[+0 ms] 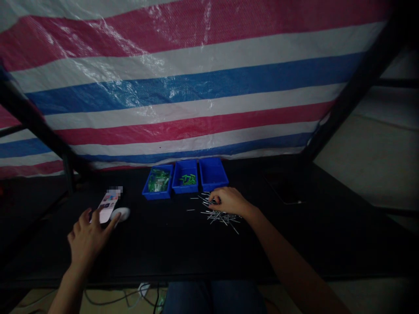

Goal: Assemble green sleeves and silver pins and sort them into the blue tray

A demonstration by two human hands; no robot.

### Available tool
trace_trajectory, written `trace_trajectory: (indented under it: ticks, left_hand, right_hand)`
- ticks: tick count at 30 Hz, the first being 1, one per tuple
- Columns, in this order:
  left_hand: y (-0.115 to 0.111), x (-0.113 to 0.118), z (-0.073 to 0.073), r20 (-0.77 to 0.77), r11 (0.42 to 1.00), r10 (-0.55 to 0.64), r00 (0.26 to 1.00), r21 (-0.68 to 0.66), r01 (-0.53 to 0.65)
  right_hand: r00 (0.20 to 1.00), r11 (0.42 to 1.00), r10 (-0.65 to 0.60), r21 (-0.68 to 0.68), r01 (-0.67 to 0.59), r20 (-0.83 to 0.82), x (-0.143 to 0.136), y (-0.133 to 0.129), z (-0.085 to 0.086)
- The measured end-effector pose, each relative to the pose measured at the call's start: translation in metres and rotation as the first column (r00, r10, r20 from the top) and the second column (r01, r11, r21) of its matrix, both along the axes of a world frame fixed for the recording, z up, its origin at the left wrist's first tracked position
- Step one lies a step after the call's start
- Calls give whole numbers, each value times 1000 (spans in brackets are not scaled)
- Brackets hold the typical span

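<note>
My left hand (88, 237) has its fingers spread at the near end of a phone with a lit screen (107, 210). Beside the phone lies a small white rounded object (121, 214), and the thumb reaches onto it. My right hand (231, 202) is over a loose pile of thin metal rods (224, 217), its fingers curled inward towards the thumb. What sits between those fingertips, if anything, is hidden. A couple of single rods lie to the left of the pile.
Three blue trays stand in a row behind: the left tray (146, 192) holds green-tinted plastic packets, the middle tray (185, 189) small green pieces, the right tray (214, 173) shows its bare bottom. A dark phone-like slab (284, 187) lies right. Striped sheeting (196, 96) hangs behind the black table (157, 253).
</note>
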State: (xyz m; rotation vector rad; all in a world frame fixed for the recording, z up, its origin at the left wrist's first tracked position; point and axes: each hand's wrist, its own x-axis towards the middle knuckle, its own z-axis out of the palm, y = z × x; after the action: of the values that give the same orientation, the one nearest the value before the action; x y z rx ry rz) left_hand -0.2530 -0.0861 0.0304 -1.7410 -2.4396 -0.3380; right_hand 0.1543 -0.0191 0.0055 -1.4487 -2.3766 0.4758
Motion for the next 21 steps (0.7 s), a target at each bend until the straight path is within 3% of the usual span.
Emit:
trace_trajectory:
  ticks: [3, 6, 10, 15, 21]
  left_hand:
    - [22, -8, 4, -168, 998, 61, 984, 34, -56]
    - [29, -12, 3, -230, 1000, 0, 973, 6, 2]
    - [11, -8, -3, -272, 996, -66, 960, 42, 80]
    - [-20, -3, -10, -303, 996, -46, 952, 60, 67]
    - [-25, 1, -10, -318, 999, -8, 948, 34, 20]
  right_hand:
    - [1000, 1000, -3, 9, 3, 13, 0, 0, 1]
    - [999, 1000, -8, 27, 7, 34, 0, -1, 2]
    - [999, 999, -15, 42, 14, 46, 0, -2, 3]
    - [998, 998, -42, 48, 39, 56, -3, -3, 3]
    - [999, 998, -48, 50, 47, 22, -3, -3, 1]
